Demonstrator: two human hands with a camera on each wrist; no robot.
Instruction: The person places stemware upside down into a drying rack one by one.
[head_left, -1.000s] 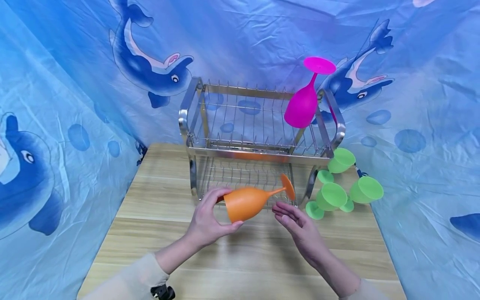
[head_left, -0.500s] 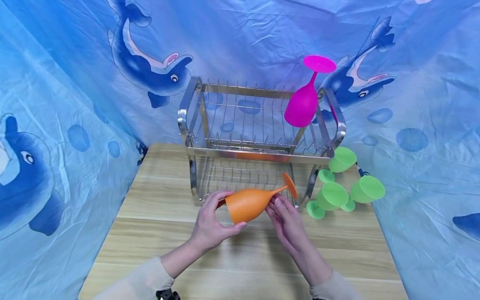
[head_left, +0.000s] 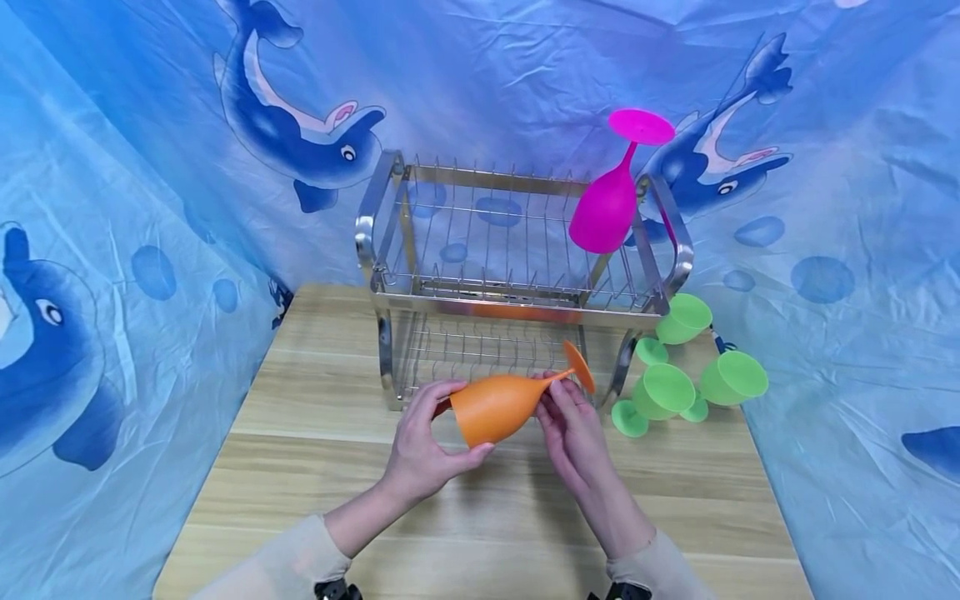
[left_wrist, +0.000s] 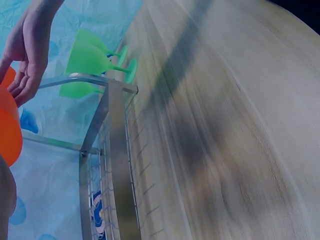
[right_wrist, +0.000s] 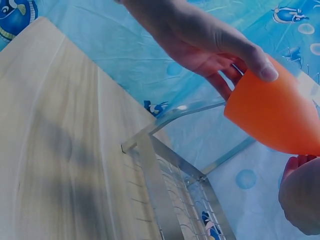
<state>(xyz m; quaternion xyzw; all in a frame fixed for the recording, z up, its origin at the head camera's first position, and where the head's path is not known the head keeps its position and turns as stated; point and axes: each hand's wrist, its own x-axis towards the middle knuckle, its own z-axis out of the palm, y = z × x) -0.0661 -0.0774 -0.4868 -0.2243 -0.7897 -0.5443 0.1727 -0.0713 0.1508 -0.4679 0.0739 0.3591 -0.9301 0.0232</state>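
An orange goblet [head_left: 498, 408] lies sideways in the air in front of the rack, its mouth toward the left and its foot toward the upper right. My left hand [head_left: 425, 442] grips the bowl near the rim, thumb below and fingers above, as the right wrist view also shows on the orange bowl [right_wrist: 280, 110]. At the stem, my right hand [head_left: 581, 437] pinches with thumb and fingers; part of those fingers is hidden behind the goblet. A magenta goblet [head_left: 604, 210] hangs upside down and tilted at the right of the rack's top tier.
A two-tier metal dish rack [head_left: 517, 308] stands at the back of the wooden table [head_left: 315, 467]. Right of it stand three green goblets [head_left: 664, 392], close together. A blue dolphin-print curtain [head_left: 480, 75] surrounds the table.
My right hand has moved left and up from beside the goblet and now holds its stem. The left hand keeps its grip on the bowl, nearly still.
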